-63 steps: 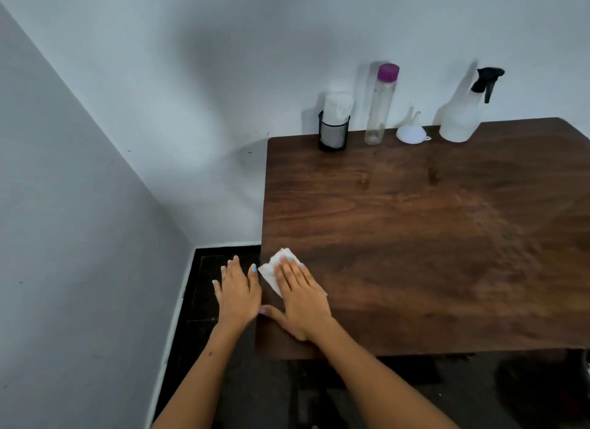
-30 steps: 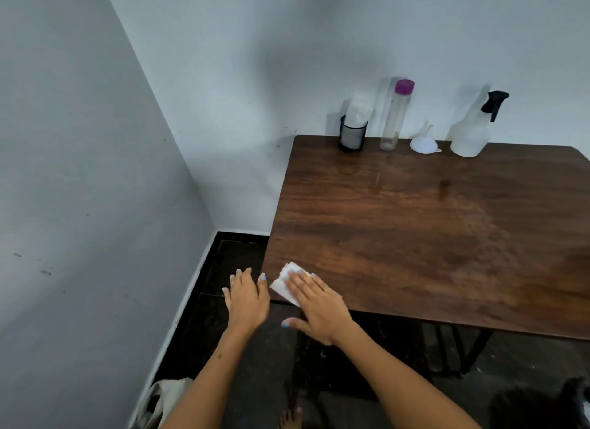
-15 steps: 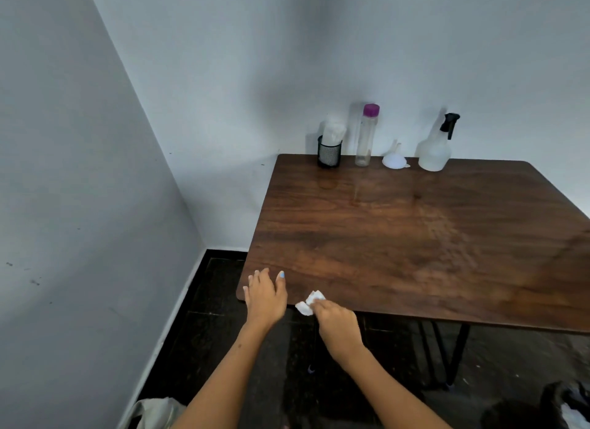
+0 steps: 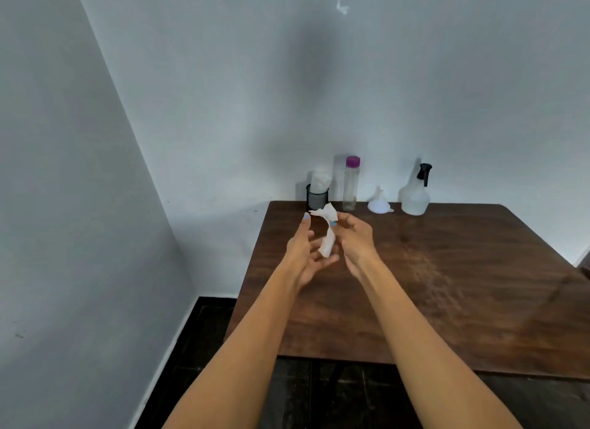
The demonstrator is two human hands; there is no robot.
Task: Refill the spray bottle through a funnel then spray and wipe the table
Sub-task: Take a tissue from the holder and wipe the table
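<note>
A crumpled white tissue (image 4: 329,237) hangs in the air above the left part of the brown wooden table (image 4: 447,285). My right hand (image 4: 354,240) pinches its upper end. My left hand (image 4: 306,253) is cupped beside it, fingers spread, touching the tissue's lower end. Along the table's far edge stand a white spray bottle (image 4: 415,195) with a black trigger head, a white funnel (image 4: 379,204) lying mouth down, and a clear bottle (image 4: 350,184) with a purple cap.
A black mesh cup (image 4: 316,197) holding white tissues stands at the table's far left corner. Grey walls close in on the left and behind. Dark floor (image 4: 198,348) shows left of and in front of the table.
My right hand lifted the tissue off the table's near left corner and raised it over the table. My left hand rose with it and now touches the tissue.
</note>
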